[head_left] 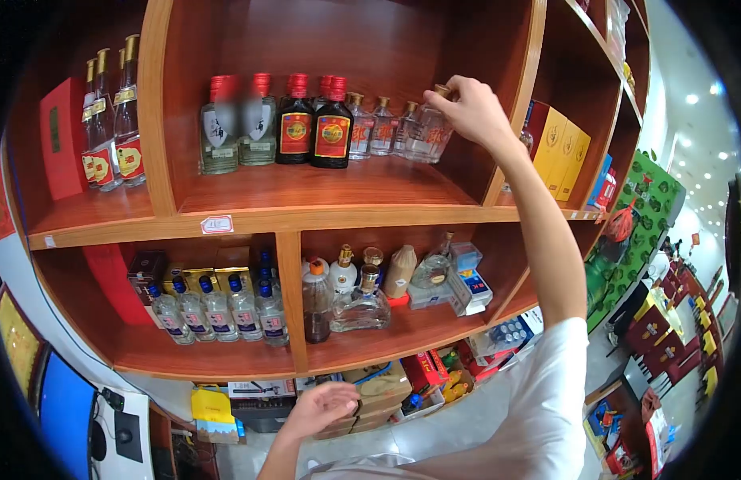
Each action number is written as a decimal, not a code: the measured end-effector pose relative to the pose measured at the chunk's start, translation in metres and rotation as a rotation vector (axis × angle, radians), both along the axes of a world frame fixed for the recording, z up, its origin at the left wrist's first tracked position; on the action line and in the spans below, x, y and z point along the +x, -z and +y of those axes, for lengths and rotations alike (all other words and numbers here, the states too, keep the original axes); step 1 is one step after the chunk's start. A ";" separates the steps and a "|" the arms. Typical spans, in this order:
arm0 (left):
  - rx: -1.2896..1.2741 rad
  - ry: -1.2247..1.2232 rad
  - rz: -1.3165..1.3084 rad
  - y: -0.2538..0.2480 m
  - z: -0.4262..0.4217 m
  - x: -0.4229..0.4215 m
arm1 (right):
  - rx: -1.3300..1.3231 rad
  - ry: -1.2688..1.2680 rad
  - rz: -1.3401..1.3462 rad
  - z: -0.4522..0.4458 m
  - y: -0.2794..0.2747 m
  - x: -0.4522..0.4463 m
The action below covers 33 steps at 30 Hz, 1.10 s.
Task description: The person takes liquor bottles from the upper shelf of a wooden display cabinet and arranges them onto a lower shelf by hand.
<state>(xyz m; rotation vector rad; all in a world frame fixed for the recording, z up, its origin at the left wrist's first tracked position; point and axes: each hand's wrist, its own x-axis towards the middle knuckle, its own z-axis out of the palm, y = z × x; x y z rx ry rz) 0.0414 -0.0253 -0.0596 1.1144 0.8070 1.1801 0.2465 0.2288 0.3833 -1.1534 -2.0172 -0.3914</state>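
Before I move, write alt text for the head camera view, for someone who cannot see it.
A person's right hand grips a clear bottle by its top, at the right end of a row on a wooden shelf. Red-capped bottles stand farther left; the left hand hovers lower, open and empty.

On the left, 1 blue screen [62, 416] stands near 1 black mat [129, 448]. On the right are yellow boxes [564, 156], 1 green wall [652, 192] and far chairs [709, 344].
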 end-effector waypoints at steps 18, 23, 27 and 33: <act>0.377 -0.258 -0.324 -0.098 0.003 0.012 | -0.054 -0.522 -0.006 -0.077 0.077 -0.066; 0.301 -0.426 -0.491 -0.054 -0.032 -0.020 | -0.181 -0.228 0.238 0.093 0.043 -0.084; 0.268 -0.528 -0.521 -0.046 -0.055 -0.040 | -0.281 -0.182 0.219 0.141 0.056 -0.115; 0.257 -0.476 -0.548 -0.044 -0.058 -0.046 | -0.360 -0.241 0.191 0.138 0.053 -0.102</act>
